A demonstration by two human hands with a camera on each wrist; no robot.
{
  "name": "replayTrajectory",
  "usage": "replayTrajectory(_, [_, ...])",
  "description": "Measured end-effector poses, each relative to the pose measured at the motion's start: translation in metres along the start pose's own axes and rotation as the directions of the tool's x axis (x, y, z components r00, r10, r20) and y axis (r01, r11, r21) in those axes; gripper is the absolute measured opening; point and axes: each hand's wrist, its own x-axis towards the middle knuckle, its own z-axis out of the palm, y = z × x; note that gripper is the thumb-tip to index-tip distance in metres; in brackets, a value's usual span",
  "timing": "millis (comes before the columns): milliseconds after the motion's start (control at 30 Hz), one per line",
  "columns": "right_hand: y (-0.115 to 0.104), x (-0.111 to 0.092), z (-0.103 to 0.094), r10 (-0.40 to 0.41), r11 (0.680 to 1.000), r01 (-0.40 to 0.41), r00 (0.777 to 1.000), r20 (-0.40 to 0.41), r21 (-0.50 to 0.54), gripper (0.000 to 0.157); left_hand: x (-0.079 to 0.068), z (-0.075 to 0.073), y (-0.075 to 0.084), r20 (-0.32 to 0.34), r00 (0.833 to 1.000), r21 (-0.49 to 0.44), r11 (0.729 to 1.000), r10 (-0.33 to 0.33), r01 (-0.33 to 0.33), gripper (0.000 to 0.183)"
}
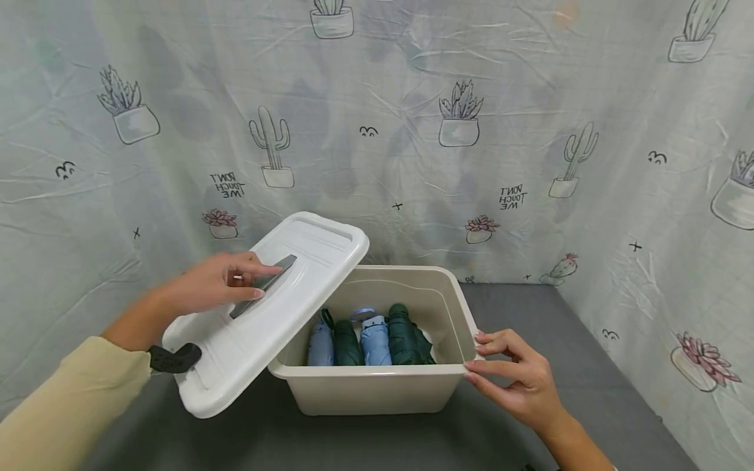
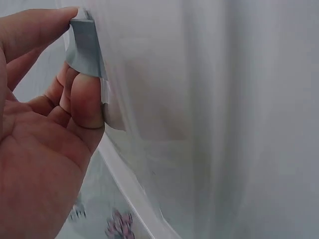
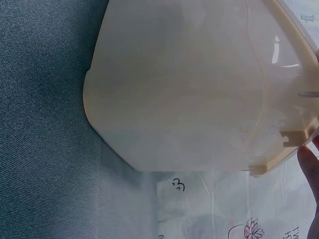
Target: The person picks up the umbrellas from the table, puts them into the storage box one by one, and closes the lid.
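My left hand pinches the grey handle of a white lid, which is tilted to the left of a beige storage box. The left wrist view shows the fingers on both sides of the grey handle. At the box's front right corner, my right hand holds the rim between thumb and fingers. Several folded umbrellas lie side by side inside the box, among them a light blue umbrella and a dark green umbrella. In the right wrist view the box's outer wall fills most of the frame.
The box stands on a dark grey surface. A pale curtain printed with cacti and succulents hangs behind and on both sides. A black strap circles the left wrist, overlapping the lid's lower left end.
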Motion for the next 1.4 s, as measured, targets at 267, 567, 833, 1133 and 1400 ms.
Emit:
replayTrajectory(267, [0.001, -0.002, 0.0, -0.003, 1.0, 0.003, 1.0, -0.007, -0.003, 0.013, 0.027, 0.012, 0.025, 0.091, 0.995, 0.036, 0.998, 0.048, -0.051, 0.044])
replayTrajectory(567, [0.001, -0.003, 0.001, -0.013, 1.0, 0.014, 1.0, -0.025, 0.026, 0.012, 0.051, 0.019, 0.051, 0.168, 0.98, 0.055, 0.992, 0.103, -0.113, 0.044])
replayTrajectory(833, [0.002, -0.005, 0.003, -0.008, 0.998, 0.01, 0.999, -0.042, 0.065, 0.012, 0.071, 0.028, 0.066, 0.277, 0.952, 0.068, 0.986, 0.126, -0.15, 0.045])
replayTrajectory(1133, [0.004, -0.009, 0.003, 0.043, 0.99, -0.035, 0.998, -0.054, 0.135, 0.014, 0.088, 0.043, 0.083, 0.372, 0.916, 0.116, 0.972, 0.15, -0.207, 0.048])
replayTrajectory(1400, [0.005, -0.011, 0.002, 0.048, 0.985, -0.037, 0.997, -0.061, 0.167, 0.014, 0.104, 0.055, 0.097, 0.449, 0.88, 0.118, 0.966, 0.155, -0.231, 0.048])
